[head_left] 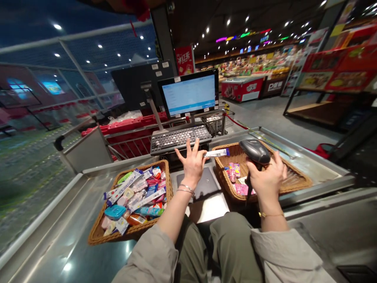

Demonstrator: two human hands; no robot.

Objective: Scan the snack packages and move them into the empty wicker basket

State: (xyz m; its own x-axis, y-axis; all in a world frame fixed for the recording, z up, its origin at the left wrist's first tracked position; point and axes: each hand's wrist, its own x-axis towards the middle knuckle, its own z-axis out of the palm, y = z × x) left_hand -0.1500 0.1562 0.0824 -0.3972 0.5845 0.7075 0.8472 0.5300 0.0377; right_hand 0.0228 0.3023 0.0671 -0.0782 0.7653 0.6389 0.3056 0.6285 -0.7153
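Between the thumb and a finger of my left hand (193,163) is a slim white packet with blue ends (217,153), pointing right toward the scanner; my other fingers are spread. My right hand (266,177) grips a black handheld barcode scanner (255,151) by its handle, above the right wicker basket (294,181). A few small pink packets (235,171) lie in that basket. To the left, another wicker basket (168,177) is heaped with mixed packaged goods, including several long white packets like the held one (147,199).
A keyboard (180,138) and a lit monitor (189,94) stand ahead, beyond a flat dark grey device (206,184). Metal counter surfaces (88,212) run along both sides. A shopping cart (216,122) stands behind the monitor.
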